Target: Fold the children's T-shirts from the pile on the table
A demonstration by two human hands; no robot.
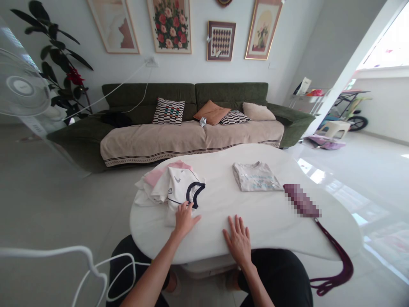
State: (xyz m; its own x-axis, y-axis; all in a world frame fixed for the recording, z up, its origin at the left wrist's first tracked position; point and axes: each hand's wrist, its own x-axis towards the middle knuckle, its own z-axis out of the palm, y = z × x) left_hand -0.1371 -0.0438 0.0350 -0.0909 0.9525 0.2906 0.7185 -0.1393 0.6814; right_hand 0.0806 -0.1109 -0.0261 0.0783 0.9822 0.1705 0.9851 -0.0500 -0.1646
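Note:
My left hand (185,219) is at the near edge of a white T-shirt (179,187) with a navy collar, its fingertips on the cloth just below the neckline. Those fingers are spread, not gripping. Under and behind that shirt lie more white and pink clothes (156,175), loosely piled. My right hand (238,238) rests flat on the white table (217,200), fingers apart, holding nothing. Farther back, right of the middle, lies a folded light grey T-shirt (255,177) with pale blue print.
A blurred-out maroon item (302,200) with a dark strap (338,251) hangs over the table's right edge. Behind the table stands a green sofa (147,98) with cushions. A white fan (24,85) is at left; a white cable (92,264) loops at lower left.

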